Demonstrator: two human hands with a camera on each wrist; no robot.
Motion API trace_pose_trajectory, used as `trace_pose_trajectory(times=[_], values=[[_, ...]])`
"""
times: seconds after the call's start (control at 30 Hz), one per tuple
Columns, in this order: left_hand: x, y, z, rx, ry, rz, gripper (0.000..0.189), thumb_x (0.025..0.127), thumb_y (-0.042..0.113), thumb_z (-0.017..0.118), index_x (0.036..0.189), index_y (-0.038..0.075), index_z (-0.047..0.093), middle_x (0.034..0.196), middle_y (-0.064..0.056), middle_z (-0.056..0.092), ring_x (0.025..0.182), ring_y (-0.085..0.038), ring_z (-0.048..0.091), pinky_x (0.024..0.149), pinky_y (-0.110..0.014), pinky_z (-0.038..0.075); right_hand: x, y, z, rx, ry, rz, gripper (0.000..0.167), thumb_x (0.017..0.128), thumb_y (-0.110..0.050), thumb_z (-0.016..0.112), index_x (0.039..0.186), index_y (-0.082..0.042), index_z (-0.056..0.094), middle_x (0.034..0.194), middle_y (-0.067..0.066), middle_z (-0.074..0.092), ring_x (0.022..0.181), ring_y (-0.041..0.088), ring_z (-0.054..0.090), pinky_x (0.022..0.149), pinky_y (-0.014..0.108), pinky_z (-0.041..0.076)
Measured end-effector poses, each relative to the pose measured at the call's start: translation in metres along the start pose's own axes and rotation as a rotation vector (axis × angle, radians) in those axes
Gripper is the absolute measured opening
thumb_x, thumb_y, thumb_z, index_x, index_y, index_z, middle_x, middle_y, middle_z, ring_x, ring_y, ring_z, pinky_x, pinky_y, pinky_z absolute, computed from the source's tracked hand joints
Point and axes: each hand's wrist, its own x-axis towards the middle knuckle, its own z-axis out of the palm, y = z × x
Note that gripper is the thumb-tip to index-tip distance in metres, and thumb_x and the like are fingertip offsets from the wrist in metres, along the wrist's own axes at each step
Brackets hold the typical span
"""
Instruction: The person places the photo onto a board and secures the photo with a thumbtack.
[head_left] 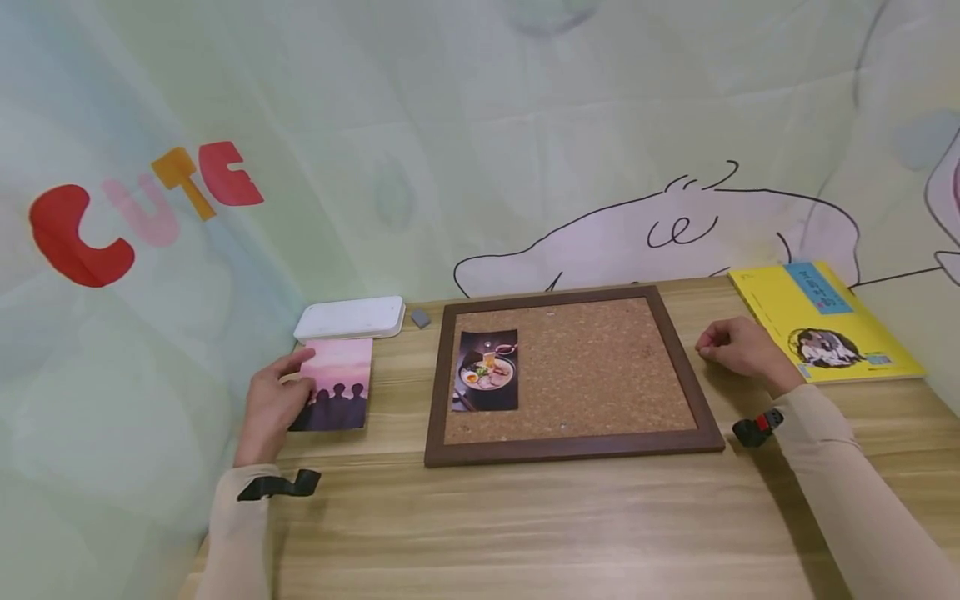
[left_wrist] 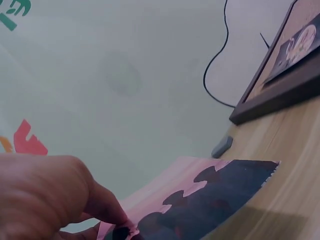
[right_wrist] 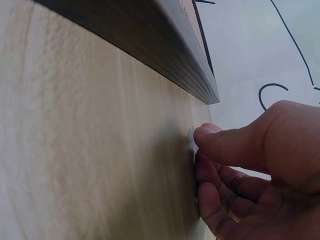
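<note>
My left hand (head_left: 272,407) pinches the left edge of a photo (head_left: 339,372) that shows a pink sky over dark silhouettes. Its near edge is raised off the table in the left wrist view. On the table's middle lies a brown-framed corkboard (head_left: 592,371). A photo of a ramen bowl (head_left: 487,392) sits on its left part, with a small clear pin (head_left: 487,343) near its top. Just right of the frame, my right hand (head_left: 738,346) is low over the table, fingers curled. A small pale, clear piece (right_wrist: 191,138), like a push pin, shows at its thumb tip.
A white flat case (head_left: 351,317) and a small grey block (head_left: 421,318) lie at the back left. At the right is a yellow book (head_left: 772,312) with a blue label. A printed curtain (head_left: 420,150) hangs behind and along the left side of the wooden table (head_left: 525,525).
</note>
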Motion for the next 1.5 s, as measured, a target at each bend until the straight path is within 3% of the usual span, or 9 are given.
trace_pose_trajectory(times=[0.17, 0.33, 0.43, 0.63, 0.9, 1.03, 1.17, 1.33, 1.5], values=[[-0.006, 0.015, 0.005, -0.014, -0.011, 0.038, 0.055, 0.103, 0.013, 0.056, 0.158, 0.018, 0.055, 0.158, -0.017, 0.052, 0.096, -0.018, 0.058, 0.072, -0.016, 0.05, 0.002, 0.0, 0.001, 0.01, 0.0, 0.021, 0.016, 0.101, -0.012, 0.067, 0.103, 0.002, 0.073, 0.098, 0.016, 0.07, 0.09, 0.024, 0.058, 0.078, 0.032, 0.044], [-0.011, 0.027, 0.009, -0.041, -0.089, 0.106, 0.053, 0.104, 0.013, 0.058, 0.156, 0.017, 0.057, 0.156, -0.017, 0.053, 0.108, -0.02, 0.059, 0.077, -0.015, 0.049, 0.003, -0.001, -0.001, 0.042, -0.019, 0.054, 0.019, 0.103, -0.014, 0.065, 0.107, 0.003, 0.071, 0.102, 0.016, 0.069, 0.094, 0.027, 0.058, 0.08, 0.033, 0.044], [-0.011, 0.036, 0.014, -0.041, -0.138, 0.141, 0.053, 0.104, 0.012, 0.058, 0.157, 0.016, 0.057, 0.158, -0.019, 0.053, 0.122, -0.025, 0.058, 0.088, -0.018, 0.049, 0.002, -0.002, -0.004, 0.053, -0.025, 0.084, 0.021, 0.104, -0.016, 0.065, 0.111, 0.003, 0.07, 0.104, 0.017, 0.069, 0.098, 0.029, 0.057, 0.081, 0.034, 0.044], [-0.012, 0.056, 0.03, -0.055, -0.213, 0.156, 0.054, 0.105, 0.01, 0.054, 0.159, 0.012, 0.053, 0.163, -0.022, 0.048, 0.139, -0.034, 0.052, 0.115, -0.044, 0.048, -0.002, -0.004, -0.005, 0.061, 0.02, 0.114, 0.024, 0.104, -0.019, 0.066, 0.113, 0.004, 0.07, 0.104, 0.018, 0.069, 0.097, 0.03, 0.058, 0.079, 0.032, 0.045], [-0.015, 0.08, 0.048, -0.144, -0.297, 0.196, 0.056, 0.1, 0.007, 0.059, 0.156, 0.011, 0.057, 0.158, -0.02, 0.053, 0.121, -0.027, 0.057, 0.089, -0.016, 0.051, -0.007, -0.017, -0.007, 0.123, 0.096, 0.122, 0.028, 0.105, -0.018, 0.063, 0.121, 0.005, 0.07, 0.116, 0.025, 0.069, 0.102, 0.033, 0.057, 0.078, 0.029, 0.048], [-0.017, 0.091, 0.058, -0.148, -0.329, 0.2, 0.057, 0.099, 0.01, 0.061, 0.156, 0.013, 0.057, 0.159, -0.018, 0.053, 0.126, -0.03, 0.061, 0.103, -0.031, 0.056, -0.009, -0.025, -0.008, 0.147, 0.134, 0.117, 0.03, 0.104, -0.018, 0.065, 0.122, 0.005, 0.071, 0.117, 0.026, 0.071, 0.1, 0.032, 0.059, 0.076, 0.026, 0.049], [-0.017, 0.101, 0.065, -0.161, -0.358, 0.208, 0.058, 0.099, 0.012, 0.063, 0.156, 0.014, 0.057, 0.161, -0.016, 0.051, 0.135, -0.034, 0.06, 0.118, -0.05, 0.05, -0.009, -0.033, -0.008, 0.16, 0.167, 0.116, 0.029, 0.103, -0.018, 0.065, 0.121, 0.004, 0.072, 0.116, 0.026, 0.073, 0.099, 0.032, 0.062, 0.077, 0.026, 0.049], [-0.016, 0.112, 0.077, -0.198, -0.377, 0.222, 0.058, 0.096, 0.011, 0.066, 0.154, 0.014, 0.06, 0.156, -0.016, 0.054, 0.131, -0.031, 0.061, 0.117, -0.048, 0.051, -0.01, -0.041, -0.006, 0.198, 0.157, 0.114, 0.029, 0.105, -0.02, 0.063, 0.122, 0.002, 0.072, 0.118, 0.025, 0.074, 0.101, 0.03, 0.066, 0.08, 0.026, 0.049], [-0.016, 0.123, 0.092, -0.257, -0.4, 0.231, 0.057, 0.096, 0.008, 0.066, 0.152, 0.012, 0.061, 0.153, -0.016, 0.056, 0.126, -0.027, 0.063, 0.111, -0.04, 0.055, -0.008, -0.045, -0.003, 0.256, 0.152, 0.078, 0.03, 0.105, -0.019, 0.062, 0.121, 0.003, 0.072, 0.114, 0.021, 0.076, 0.09, 0.016, 0.07, 0.077, 0.022, 0.055]])
